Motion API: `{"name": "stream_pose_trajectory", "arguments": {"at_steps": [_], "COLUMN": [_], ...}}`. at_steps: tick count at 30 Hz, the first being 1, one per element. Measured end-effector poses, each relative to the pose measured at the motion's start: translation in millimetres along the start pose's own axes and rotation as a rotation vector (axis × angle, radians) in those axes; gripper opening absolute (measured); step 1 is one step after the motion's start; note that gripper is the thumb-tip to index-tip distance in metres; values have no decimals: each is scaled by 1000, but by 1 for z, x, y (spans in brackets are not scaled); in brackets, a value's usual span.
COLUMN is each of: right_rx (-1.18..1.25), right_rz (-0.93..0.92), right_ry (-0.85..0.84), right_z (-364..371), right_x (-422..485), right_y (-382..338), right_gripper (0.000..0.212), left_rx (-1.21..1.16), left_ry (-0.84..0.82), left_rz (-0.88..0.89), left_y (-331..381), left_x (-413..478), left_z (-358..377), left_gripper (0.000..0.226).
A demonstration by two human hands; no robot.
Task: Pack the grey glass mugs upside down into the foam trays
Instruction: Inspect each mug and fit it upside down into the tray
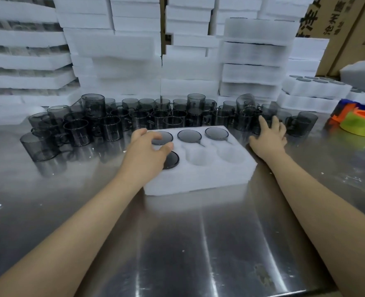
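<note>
Fingers of the left hand (149,151): curled loosely over the front-left cell; the head view does not show whether they grip the mug under the palm.
Fingers of the right hand (267,133): spread and fairly straight against the loose mugs (269,113) just right of the tray, with no closed grasp visible.
Foam tray (198,176): lies on the steel table (198,232) between the hands.
Back row: all three cells hold mugs base-up.
Front-left mug (173,160): base-up, partly under the left hand.
Empty cells (199,158): front-middle and front-right.
Step in hand: probably seating the fourth mug while the right hand fetches the fifth.
Doing it well: press flat on the base until it sits level with the others, handle in its slot. Take one mug by its wall and turn it rim-down before it reaches the cell.
Risk: the loose mugs are crowded, so glass may knock against glass.
</note>
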State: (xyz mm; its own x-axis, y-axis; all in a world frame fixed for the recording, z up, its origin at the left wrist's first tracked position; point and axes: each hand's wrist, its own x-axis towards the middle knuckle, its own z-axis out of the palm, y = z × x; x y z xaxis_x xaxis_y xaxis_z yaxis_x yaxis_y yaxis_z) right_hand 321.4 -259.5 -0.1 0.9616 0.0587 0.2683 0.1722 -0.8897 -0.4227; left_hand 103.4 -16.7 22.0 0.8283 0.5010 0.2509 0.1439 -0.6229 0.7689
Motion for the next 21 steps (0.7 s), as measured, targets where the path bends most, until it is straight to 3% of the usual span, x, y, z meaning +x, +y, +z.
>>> {"name": "stream_pose_trajectory", "arguments": {"at_steps": [7, 12, 14, 17, 21], "right_rx": [260, 456, 524, 604, 661], "right_rz": [-13, 40, -70, -270, -562], "right_ry": [223, 391, 486, 469, 414], "right_z": [1, -9, -14, -30, -44], "right_x": [4, -12, -25, -42, -76], "right_y": [7, 6, -6, -38, -87], "right_gripper": [33, 28, 27, 24, 25], "left_rx": [-24, -56, -49, 0, 101], "left_ry": [-2, -6, -6, 41, 116], "left_rz": [17, 16, 17, 68, 313], "left_y": [-3, -4, -3, -3, 2], "left_x": [6, 14, 15, 11, 1], "left_z": [-1, -5, -6, -5, -5], "left_gripper": [28, 22, 19, 15, 33]}}
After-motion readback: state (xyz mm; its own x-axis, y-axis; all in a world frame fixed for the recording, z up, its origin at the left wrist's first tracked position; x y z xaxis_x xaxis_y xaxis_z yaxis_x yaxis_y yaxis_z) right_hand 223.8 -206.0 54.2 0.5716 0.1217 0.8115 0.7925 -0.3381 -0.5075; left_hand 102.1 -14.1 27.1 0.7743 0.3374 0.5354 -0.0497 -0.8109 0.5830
